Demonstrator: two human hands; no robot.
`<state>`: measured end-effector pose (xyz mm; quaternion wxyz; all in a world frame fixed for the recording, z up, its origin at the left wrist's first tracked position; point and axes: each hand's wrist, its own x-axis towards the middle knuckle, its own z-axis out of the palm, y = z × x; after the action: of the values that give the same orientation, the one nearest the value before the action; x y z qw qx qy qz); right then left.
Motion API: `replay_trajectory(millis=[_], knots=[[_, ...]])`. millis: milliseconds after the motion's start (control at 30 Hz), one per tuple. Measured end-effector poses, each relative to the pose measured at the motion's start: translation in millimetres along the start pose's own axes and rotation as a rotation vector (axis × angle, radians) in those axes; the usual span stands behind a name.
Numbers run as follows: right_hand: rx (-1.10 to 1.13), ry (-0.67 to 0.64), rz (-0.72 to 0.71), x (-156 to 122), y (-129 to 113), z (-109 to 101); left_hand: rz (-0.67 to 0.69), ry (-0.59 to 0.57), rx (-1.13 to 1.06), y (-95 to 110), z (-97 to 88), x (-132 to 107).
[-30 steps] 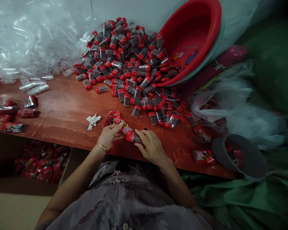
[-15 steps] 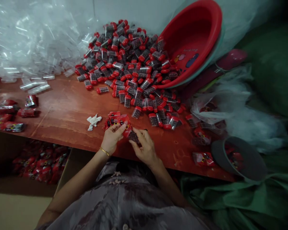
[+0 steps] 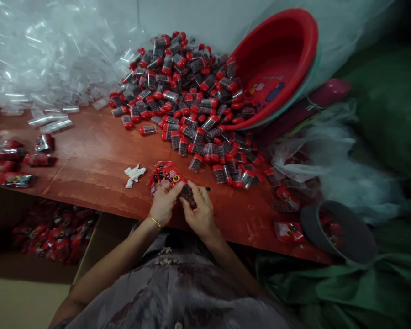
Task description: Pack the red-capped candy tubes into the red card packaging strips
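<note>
My left hand (image 3: 163, 205) and my right hand (image 3: 199, 211) meet at the near edge of a red-brown table (image 3: 89, 160). Between them they pinch a small red-capped clear bottle (image 3: 187, 193) with dark contents, partly covered by a red printed sleeve (image 3: 173, 176). A small stack of the same red sleeves (image 3: 159, 171) lies just beyond my left fingers. A big heap of red-capped bottles (image 3: 188, 96) covers the far middle of the table.
A red basin (image 3: 277, 64) leans tipped at the back right. Clear plastic wrappers (image 3: 37, 59) pile at the back left. Finished red packs (image 3: 17, 160) lie at the left edge. A crumpled white scrap (image 3: 133, 173), a grey bowl (image 3: 339, 233) and a box of packs (image 3: 51, 228) are nearby.
My hands have come closer together. The bottle, held out sideways in my right hand a second ago, now sits between both hands against the red sleeve.
</note>
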<state>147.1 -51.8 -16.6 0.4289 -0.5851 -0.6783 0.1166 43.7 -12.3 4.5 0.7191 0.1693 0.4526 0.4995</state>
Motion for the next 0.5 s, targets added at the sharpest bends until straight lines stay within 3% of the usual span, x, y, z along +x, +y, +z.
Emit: replay_trajectory(millis=[167,267,367,500], knots=[[0.166,-0.025,0.11,7,-4,4,0.011,-0.032,-0.001,11,-2.2,4],[0.398,-0.066,0.283,8,-3,5,0.022,-0.047,-0.018,18,-5.9,8],[0.592,-0.105,0.471,8,-4,5,0.068,-0.061,0.007,16,-9.4,10],[0.785,-0.063,0.58,9,-8,6,0.086,-0.095,0.041,7,-11.4,6]])
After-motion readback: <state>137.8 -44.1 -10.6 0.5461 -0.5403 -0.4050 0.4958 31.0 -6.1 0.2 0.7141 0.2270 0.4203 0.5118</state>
